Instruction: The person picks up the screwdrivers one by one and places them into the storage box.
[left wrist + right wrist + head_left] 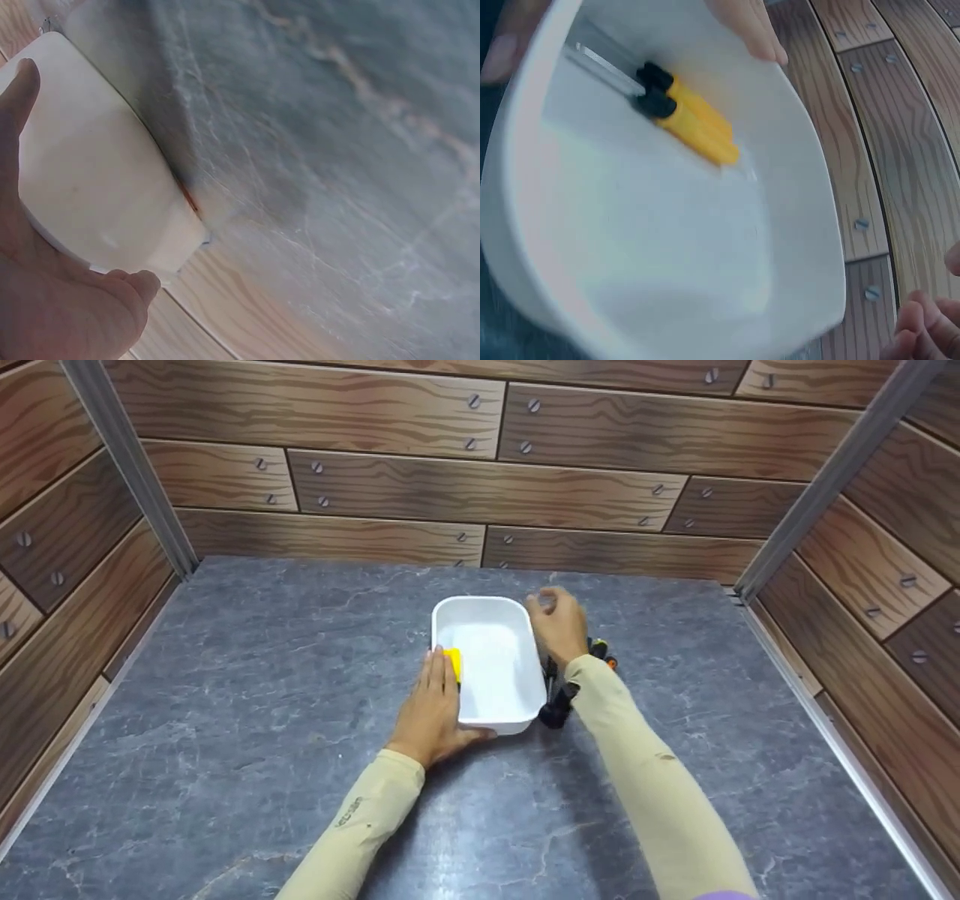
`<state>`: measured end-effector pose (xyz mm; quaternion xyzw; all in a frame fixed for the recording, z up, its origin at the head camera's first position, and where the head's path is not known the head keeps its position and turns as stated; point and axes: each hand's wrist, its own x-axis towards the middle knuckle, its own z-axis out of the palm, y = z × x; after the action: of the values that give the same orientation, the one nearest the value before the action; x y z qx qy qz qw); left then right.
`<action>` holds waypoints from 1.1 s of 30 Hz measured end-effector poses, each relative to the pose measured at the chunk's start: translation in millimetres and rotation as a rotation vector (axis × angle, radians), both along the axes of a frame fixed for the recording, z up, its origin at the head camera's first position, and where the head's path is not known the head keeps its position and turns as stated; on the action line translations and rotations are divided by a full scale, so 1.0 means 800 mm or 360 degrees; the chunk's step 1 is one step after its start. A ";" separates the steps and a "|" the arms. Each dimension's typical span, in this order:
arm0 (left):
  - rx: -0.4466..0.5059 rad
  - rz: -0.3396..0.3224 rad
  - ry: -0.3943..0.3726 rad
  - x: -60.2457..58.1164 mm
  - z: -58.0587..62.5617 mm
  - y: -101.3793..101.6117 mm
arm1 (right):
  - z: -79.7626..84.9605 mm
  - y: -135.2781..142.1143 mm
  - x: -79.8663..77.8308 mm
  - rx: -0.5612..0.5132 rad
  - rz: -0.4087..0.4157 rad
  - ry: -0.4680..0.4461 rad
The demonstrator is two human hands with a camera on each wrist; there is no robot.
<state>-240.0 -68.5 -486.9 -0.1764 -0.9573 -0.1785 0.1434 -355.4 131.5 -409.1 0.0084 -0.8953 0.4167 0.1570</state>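
Note:
A white rectangular tub (499, 660) stands on the grey marbled tabletop, with my left hand (433, 712) gripping its near left corner. The thumb lies along the front wall and the fingers reach over the left rim; in the left wrist view, the tub's outer wall (97, 165) sits between them. Inside, two yellow-handled screwdrivers (694, 127) with black collars lie against one wall, mostly hidden by my fingers from the head view. My right hand (559, 622) is beside the tub's far right rim, its fingers (922, 330) loosely bent with nothing between them.
Dark tools (555, 709) lie right of the tub, partly under my right wrist. Orange and yellow-black ends (600, 649) show past the sleeve. Wood-patterned walls (420, 484) enclose the tabletop (262, 682) at the back and both sides, with metal posts (135, 465) at the corners.

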 end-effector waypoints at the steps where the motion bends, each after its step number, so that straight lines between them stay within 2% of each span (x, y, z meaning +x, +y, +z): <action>1: 0.0007 0.0007 -0.0018 0.000 0.000 -0.001 | -0.001 0.006 0.000 0.0000 -0.0027 0.0013; 7: -0.0009 0.0029 -0.0062 0.001 -0.003 -0.005 | -0.014 0.047 -0.001 -0.0021 -0.0158 -0.0024; 12: -0.0029 0.0020 -0.0062 0.003 -0.006 -0.007 | -0.030 0.083 0.002 0.0010 -0.0251 -0.0168; 19: -0.0035 -0.0004 0.0000 0.004 -0.007 -0.007 | -0.048 0.123 0.013 0.0131 -0.0340 -0.0366; 23: -0.0042 0.0000 0.0012 0.004 -0.005 -0.005 | -0.055 0.137 0.018 0.0133 -0.0383 -0.0473; 27: -0.0037 -0.0011 0.0016 0.003 -0.003 -0.003 | -0.062 0.146 0.021 0.0145 -0.0406 -0.0520; 33: -0.0037 0.0001 0.0033 0.001 0.002 0.000 | -0.068 0.153 0.021 0.0144 -0.0363 -0.0580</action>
<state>-239.0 -68.5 -485.7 -0.1796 -0.9578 -0.1655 0.1513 -338.6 254.0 -463.5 -0.1612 -0.9219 0.3503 0.0382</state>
